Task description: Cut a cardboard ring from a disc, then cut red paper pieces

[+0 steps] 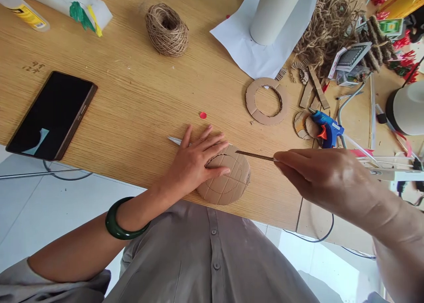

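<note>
A round cardboard disc (225, 183) with pencilled circle and cross lines lies at the table's front edge. My left hand (197, 161) rests on its upper left part, fingers spread. A thin dark blade (253, 155) is pinched in my right hand (318, 168), its tip over the disc's upper right part. Part of the disc's circle line looks cut near my left fingers. A pale pointed piece (175, 140) sticks out beneath my left hand; the rest of it is hidden.
A cardboard ring (253, 100), a blue glue gun (327, 128), twine ball (166, 30) and red dot (203, 115) lie beyond my hands. A phone (49, 117) is at left. A white cylinder (271, 16) stands on paper (238, 42); tangled twine (326, 29) sits back right.
</note>
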`<state>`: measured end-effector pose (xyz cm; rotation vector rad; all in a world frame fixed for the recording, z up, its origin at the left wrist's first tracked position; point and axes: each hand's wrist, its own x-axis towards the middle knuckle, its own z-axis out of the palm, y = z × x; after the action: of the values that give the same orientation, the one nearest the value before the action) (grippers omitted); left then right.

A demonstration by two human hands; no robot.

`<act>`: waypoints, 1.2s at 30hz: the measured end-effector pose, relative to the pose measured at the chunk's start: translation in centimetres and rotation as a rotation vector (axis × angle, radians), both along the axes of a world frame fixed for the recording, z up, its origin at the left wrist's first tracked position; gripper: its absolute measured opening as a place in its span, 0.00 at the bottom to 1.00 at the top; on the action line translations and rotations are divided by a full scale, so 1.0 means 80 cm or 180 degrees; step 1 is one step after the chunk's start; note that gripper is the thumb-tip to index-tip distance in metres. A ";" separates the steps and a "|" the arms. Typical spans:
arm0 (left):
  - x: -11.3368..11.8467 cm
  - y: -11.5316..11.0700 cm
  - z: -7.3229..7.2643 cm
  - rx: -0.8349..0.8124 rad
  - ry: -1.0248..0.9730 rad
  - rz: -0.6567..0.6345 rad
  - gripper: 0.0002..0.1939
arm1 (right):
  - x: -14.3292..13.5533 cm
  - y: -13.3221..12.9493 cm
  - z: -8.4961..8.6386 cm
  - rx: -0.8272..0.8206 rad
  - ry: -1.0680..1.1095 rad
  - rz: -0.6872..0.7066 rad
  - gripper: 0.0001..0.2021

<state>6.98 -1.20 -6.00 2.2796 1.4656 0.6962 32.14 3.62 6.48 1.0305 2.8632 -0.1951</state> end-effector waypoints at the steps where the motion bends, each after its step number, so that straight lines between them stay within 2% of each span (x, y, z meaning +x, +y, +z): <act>1: 0.000 0.000 -0.001 0.0036 -0.0012 0.0004 0.27 | -0.001 -0.002 -0.003 0.0061 -0.0038 0.0035 0.16; 5: 0.000 0.000 -0.003 0.0137 -0.0069 -0.0018 0.27 | -0.007 -0.008 -0.021 0.0245 -0.0114 0.0117 0.15; 8: 0.001 0.001 -0.003 0.0134 -0.0080 -0.0026 0.27 | -0.008 -0.010 -0.027 0.0243 -0.0081 0.0116 0.14; 24: 0.000 0.001 -0.006 0.0192 -0.0042 -0.0019 0.27 | -0.003 -0.014 -0.026 0.0167 -0.0063 0.0091 0.15; 36: 0.000 0.001 -0.008 0.0162 -0.0053 -0.0027 0.28 | -0.014 -0.023 -0.018 0.0371 -0.0073 0.0262 0.12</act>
<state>6.99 -1.15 -6.60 2.3108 1.4458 0.7564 31.01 1.74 5.08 0.9240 2.9194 -0.0103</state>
